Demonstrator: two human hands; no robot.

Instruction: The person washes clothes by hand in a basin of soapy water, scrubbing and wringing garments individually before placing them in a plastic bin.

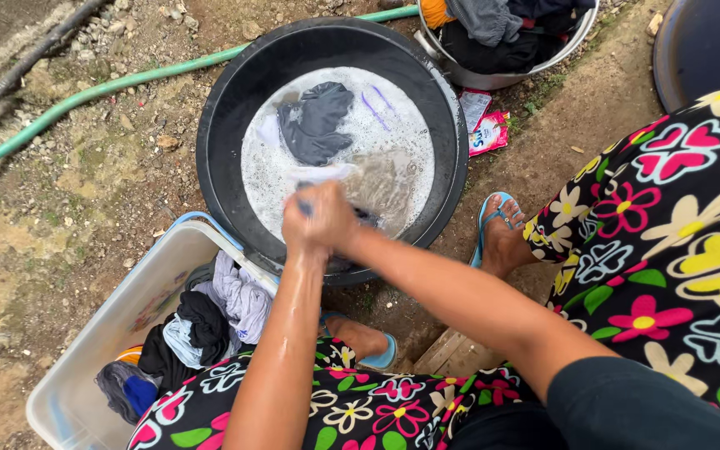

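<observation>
Round black plastic basin (227, 100) of soapy water: left hand (306, 229) and right hand (335, 218) pressed together, both clenched on a wet pale cloth (318, 177) over the suds. A dark grey garment (314, 121) floats unscrubbed. White plastic tub (106, 333) and metal bowl (493, 79) both hold heaped clothes; washing appears midway.

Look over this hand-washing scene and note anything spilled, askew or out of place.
Two detergent sachets lie on the dirt between the black basin and the metal basin, the red one crumpled. A green hose trails across the ground. Both hands grip a garment over the suds. Nothing looks spilled.
</observation>
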